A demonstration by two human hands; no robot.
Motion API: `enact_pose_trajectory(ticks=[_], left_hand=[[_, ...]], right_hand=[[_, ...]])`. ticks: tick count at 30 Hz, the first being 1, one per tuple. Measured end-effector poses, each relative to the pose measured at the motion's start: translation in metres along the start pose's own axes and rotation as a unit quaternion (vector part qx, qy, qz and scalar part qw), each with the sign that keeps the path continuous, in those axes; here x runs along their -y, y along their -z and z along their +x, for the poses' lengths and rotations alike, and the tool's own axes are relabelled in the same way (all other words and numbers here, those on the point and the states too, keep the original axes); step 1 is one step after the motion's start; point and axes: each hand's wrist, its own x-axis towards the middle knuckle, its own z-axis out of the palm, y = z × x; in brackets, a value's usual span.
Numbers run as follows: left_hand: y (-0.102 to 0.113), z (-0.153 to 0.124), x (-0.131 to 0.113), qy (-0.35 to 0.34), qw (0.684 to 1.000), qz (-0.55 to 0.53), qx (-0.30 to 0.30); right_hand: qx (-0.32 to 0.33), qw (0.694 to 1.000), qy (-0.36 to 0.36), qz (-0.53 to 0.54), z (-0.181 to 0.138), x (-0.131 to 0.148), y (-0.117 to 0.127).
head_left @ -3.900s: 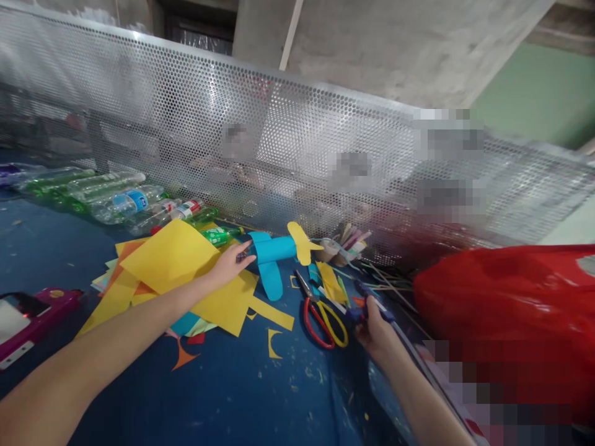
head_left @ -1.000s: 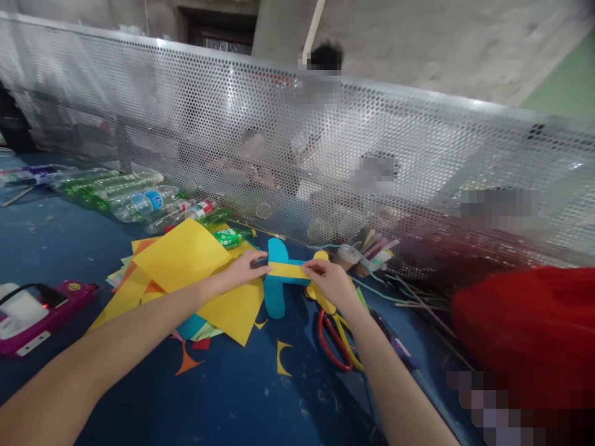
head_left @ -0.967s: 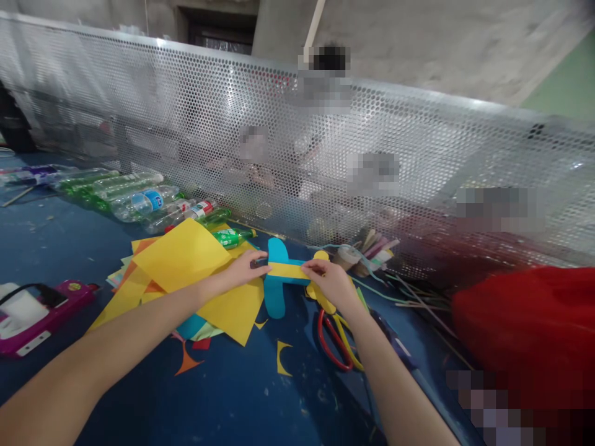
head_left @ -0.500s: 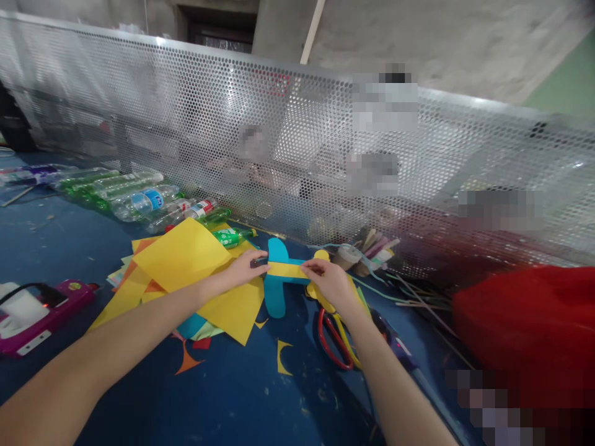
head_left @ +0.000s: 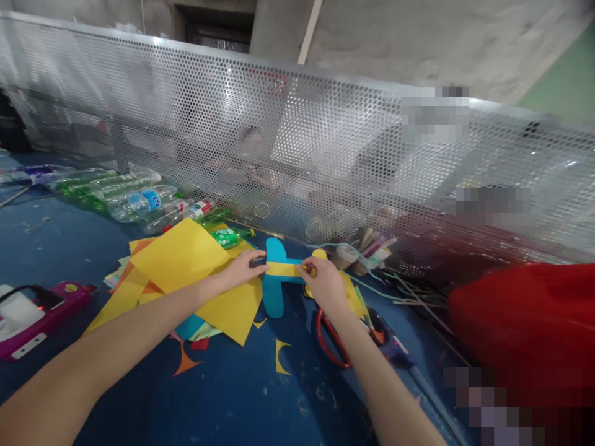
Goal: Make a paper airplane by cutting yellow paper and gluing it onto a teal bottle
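Note:
Between my hands is a blue paper airplane shape (head_left: 274,297), its rounded wing running crosswise and a narrower body reaching right. Along the body lies a yellow paper strip (head_left: 282,269). My left hand (head_left: 239,270) pinches the airplane at the strip's left end, thumb and forefinger near the wing's edge. At the strip's other end, the fingertips of my right hand (head_left: 323,280) are closed on the yellow paper. A round yellow paper piece (head_left: 319,254) shows just behind the right fingers, partly hidden. Red-handled scissors (head_left: 325,347) lie under my right forearm.
Yellow and coloured paper sheets (head_left: 181,254) are piled at left, with scraps (head_left: 281,358) in front. Plastic bottles (head_left: 144,201) line the perforated metal screen (head_left: 195,124). A purple power strip (head_left: 65,303) is far left; a glue gun (head_left: 395,347) and red cloth (head_left: 520,310) are right.
My right hand has shifted slightly left along the strip and covers more of the yellow piece behind it. My left hand keeps its hold. A person beyond the screen has moved right.

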Motion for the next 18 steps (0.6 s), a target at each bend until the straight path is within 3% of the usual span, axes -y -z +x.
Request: enact_pose_trajectory(ticks=[6, 12, 18], left_hand=[[-0.001, 0.001, 0.006, -0.005, 1.000, -0.008, -0.004], [-0.001, 0.003, 0.009, -0.018, 1.000, -0.009, -0.003], [-0.001, 0.004, 0.013, -0.013, 1.000, 0.000, -0.005]], right_hand=[[-0.069, 0.993, 0.022, -0.092, -0.007, 0.003, 0.000], [-0.025, 0.990, 0.087, -0.112, -0.009, 0.010, -0.002], [-0.022, 0.988, 0.087, -0.125, -0.009, 0.009, 0.002]])
